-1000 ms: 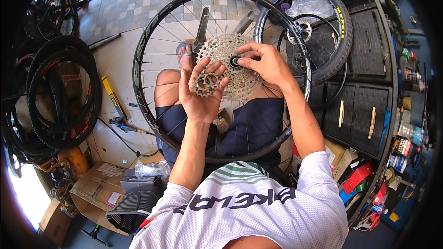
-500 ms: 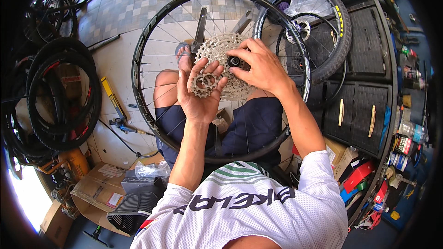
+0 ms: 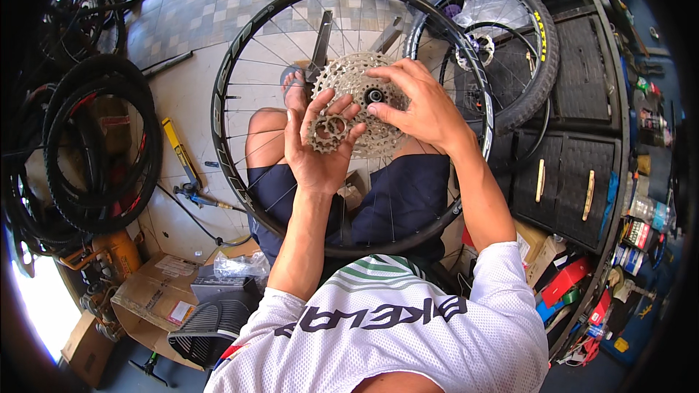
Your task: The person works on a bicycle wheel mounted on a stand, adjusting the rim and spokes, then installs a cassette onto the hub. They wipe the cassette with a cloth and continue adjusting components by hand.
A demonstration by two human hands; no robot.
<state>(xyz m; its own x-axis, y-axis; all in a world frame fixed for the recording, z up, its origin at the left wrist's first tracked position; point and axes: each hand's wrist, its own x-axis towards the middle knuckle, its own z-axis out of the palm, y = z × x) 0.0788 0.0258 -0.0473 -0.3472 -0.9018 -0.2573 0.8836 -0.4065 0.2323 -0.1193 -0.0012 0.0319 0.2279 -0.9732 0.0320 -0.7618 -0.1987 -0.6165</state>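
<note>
A bicycle wheel is propped across the lap, a cassette seated at its hub, tyres stacked left, a second wheel behind right.

Left hand: palm up, fingers half-curled and spread. Right hand: palm down, fingers extended leftward, fingertips pinched. Both forearms rise from the lower edge, elbows bent, the hands just beside each other.

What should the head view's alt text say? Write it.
A seated person holds small sprockets in the left hand while the right hand touches the cassette on a bicycle wheel across their lap; tyres lie nearby.
</note>
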